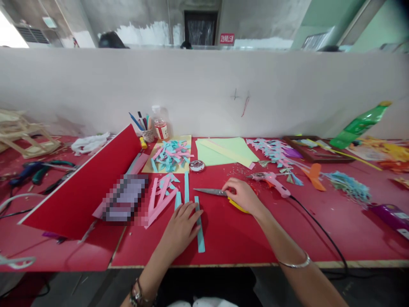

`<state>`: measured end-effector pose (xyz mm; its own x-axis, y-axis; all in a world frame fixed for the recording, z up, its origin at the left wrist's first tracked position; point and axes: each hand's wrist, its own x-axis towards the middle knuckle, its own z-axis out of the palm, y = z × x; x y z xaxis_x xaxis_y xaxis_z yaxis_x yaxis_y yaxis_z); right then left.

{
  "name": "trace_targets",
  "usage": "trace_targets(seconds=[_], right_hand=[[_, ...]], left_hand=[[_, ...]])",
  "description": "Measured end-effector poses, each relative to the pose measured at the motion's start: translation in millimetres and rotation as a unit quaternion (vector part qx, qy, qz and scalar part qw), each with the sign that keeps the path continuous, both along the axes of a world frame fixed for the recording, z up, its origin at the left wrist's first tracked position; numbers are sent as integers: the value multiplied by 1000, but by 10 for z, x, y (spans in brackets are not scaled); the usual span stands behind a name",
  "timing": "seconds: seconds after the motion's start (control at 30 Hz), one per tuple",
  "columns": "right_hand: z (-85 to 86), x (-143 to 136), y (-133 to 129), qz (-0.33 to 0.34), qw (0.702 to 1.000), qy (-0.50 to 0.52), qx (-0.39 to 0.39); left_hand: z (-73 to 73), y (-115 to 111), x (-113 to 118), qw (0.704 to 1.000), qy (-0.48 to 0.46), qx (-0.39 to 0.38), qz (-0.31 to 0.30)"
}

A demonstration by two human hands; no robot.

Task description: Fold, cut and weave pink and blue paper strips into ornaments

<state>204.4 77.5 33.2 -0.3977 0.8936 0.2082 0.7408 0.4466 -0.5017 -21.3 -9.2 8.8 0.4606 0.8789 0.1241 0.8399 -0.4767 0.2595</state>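
Observation:
My left hand (182, 226) lies on the red tabletop with its fingers stretched out, over light blue paper strips. One blue strip (200, 236) runs along its right side and touches the fingers. Another blue strip (186, 187) sticks out beyond the fingertips. My right hand (241, 194) is closed on the scissors (211, 192) near the pivot, the blades pointing left and the yellow handle partly under the hand. Pink paper strips (159, 200) lie left of my left hand. Just right of my right hand rests a pink glue gun (271, 179) with a black cord.
Cut pink and blue paper pieces (171, 153) are heaped on a yellowish sheet. Behind are pale green sheets (223, 151) and a round tin (197, 166). A red board (92, 183) leans at left by a blurred phone-like object (126, 198). A green bottle (361, 125) tilts at right.

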Motion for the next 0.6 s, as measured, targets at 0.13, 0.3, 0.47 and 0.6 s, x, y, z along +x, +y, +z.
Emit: trace_targets(seconds=[0.13,0.3,0.47,0.6], right_hand=[[-104,124,-98,-20,997,-69,15],[-150,167,-186,-28,990,-133,-19],[-138,140,-199,-40,986,-162,-29],[-189,170,-254,-38,991,-127,-19]], left_hand=[[1,21,39,1000,-9,7,-25],[-49,35,17,999,-8,-13,-31],[-51,30,-5,999,-18,-29,-22],[-59,28,4,999,-22,-35,-19]])
